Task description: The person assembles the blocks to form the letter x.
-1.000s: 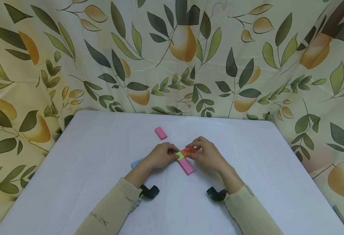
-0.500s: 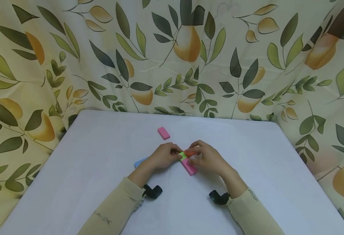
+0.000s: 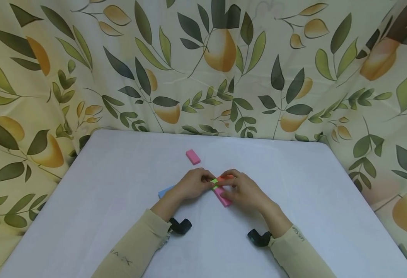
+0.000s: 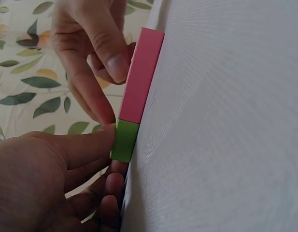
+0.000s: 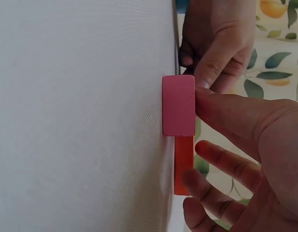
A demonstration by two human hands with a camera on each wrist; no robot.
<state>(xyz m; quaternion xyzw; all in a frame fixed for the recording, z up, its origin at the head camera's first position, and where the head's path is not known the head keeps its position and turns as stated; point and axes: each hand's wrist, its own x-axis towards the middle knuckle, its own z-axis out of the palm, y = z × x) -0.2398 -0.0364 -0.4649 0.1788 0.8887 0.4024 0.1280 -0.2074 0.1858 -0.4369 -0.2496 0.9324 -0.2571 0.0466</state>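
Observation:
In the head view, a small green block (image 3: 212, 181), a pink block (image 3: 222, 197) and an orange block (image 3: 230, 177) lie together on the white table. The green one joins the pink one end to end, as the left wrist view shows. My left hand (image 3: 194, 184) pinches the green block (image 4: 124, 141), thumb on its upper face and fingers behind it. My right hand (image 3: 246, 191) lies over the group, its index finger reaching to the green block and its thumb on the pink block (image 5: 178, 106). Its other fingers are loosely spread beside the orange block (image 5: 183, 166).
A separate pink block (image 3: 193, 156) lies farther back on the white table (image 3: 120, 162). Partly hidden behind the left wrist is a blue block (image 3: 165, 191). A leaf-and-fruit patterned curtain (image 3: 203, 96) hangs behind the table's far edge.
My right hand has shifted from pinching the orange block to lying over the joined blocks, its index finger now at the green one. My left hand stays in place.

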